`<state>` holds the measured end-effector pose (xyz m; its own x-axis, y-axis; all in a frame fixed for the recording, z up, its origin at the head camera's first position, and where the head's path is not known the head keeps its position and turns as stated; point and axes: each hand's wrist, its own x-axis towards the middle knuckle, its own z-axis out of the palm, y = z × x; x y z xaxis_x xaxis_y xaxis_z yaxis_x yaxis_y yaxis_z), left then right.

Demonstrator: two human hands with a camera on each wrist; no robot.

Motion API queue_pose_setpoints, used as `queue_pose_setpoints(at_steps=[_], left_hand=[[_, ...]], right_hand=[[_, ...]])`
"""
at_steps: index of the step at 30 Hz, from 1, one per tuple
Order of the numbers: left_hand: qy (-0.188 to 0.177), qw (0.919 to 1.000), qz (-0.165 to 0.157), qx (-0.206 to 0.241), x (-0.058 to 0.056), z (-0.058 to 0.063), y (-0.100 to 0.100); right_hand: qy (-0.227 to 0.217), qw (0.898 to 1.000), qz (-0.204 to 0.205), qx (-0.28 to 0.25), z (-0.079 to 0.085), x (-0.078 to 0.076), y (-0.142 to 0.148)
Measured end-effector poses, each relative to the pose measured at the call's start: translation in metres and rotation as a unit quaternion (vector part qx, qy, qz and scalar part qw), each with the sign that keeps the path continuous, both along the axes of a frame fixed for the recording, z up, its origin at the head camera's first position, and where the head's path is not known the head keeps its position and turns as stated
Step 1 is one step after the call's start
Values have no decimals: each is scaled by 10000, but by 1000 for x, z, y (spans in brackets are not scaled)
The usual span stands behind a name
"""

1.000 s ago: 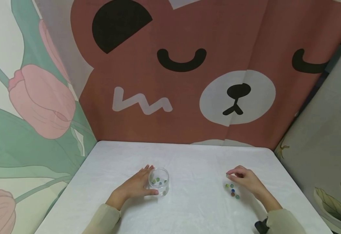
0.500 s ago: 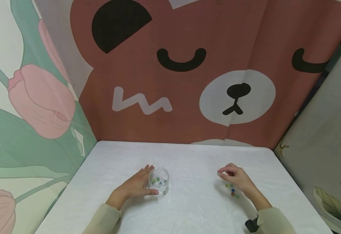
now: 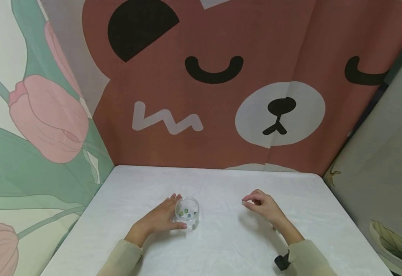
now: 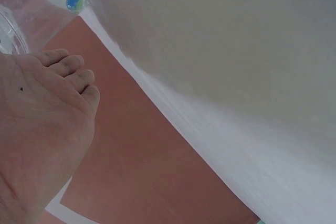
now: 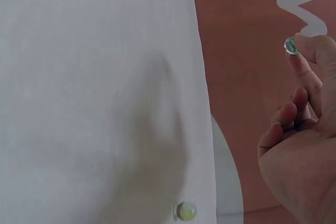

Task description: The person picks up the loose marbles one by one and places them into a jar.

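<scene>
My left hand [image 3: 161, 219] holds a clear cup [image 3: 194, 223] from its left side, thumb in front and fingers behind. Inside the cup lie several green and blue marbles [image 3: 186, 211], two of them seen through the wall in the left wrist view. To the right, my right hand [image 3: 263, 206] pinches a green-and-clear marble [image 5: 291, 46] between thumb and index finger, raised over the table. Its other fingers are curled in. Loose marbles [image 3: 275, 230] lie beneath the right forearm, mostly hidden in the head view; a yellow-green marble [image 5: 187, 211] shows in the right wrist view.
A white-covered table [image 3: 218, 249] bears everything. Behind it hangs a brown bear-print curtain [image 3: 173, 149], with a tulip-print curtain [image 3: 49, 119] on the left and a pale one [image 3: 376, 153] on the right. A black device [image 3: 282, 261] sits at the right wrist.
My right hand has moved left toward the cup with the pinched marble, its forearm now covering most of the loose marbles. The left hand and cup have stayed in place.
</scene>
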<state>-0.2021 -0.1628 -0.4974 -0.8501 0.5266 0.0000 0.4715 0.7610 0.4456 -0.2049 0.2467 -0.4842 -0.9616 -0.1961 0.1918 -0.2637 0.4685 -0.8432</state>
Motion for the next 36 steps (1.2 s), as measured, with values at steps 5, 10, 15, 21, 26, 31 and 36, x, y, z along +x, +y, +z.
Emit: queue_pose_setpoints(at_steps=[5, 10, 15, 21, 26, 31, 36], left_hand=[[-12, 10000, -4, 49, 0, 0, 0], [-31, 9999, -21, 113, 0, 0, 0], [-15, 9999, -53, 106, -1, 0, 0], [-35, 10000, -25, 67, 0, -2, -1], [-75, 9999, 3, 75, 0, -1, 0], [-96, 9999, 35, 67, 0, -2, 0], [-104, 9999, 68, 70, 0, -2, 0]], right_hand=[[-97, 9990, 92, -434, 3, -2, -14], [11, 9977, 229, -640, 3, -4, -25], [-152, 9979, 192, -600, 3, -6, -36], [-309, 9967, 307, -680, 3, -8, -50], [-378, 9960, 401, -705, 2, -10, -63], [-276, 9962, 481, -665, 1, -11, -78], [-310, 9951, 596, -720, 11, -4, -96]])
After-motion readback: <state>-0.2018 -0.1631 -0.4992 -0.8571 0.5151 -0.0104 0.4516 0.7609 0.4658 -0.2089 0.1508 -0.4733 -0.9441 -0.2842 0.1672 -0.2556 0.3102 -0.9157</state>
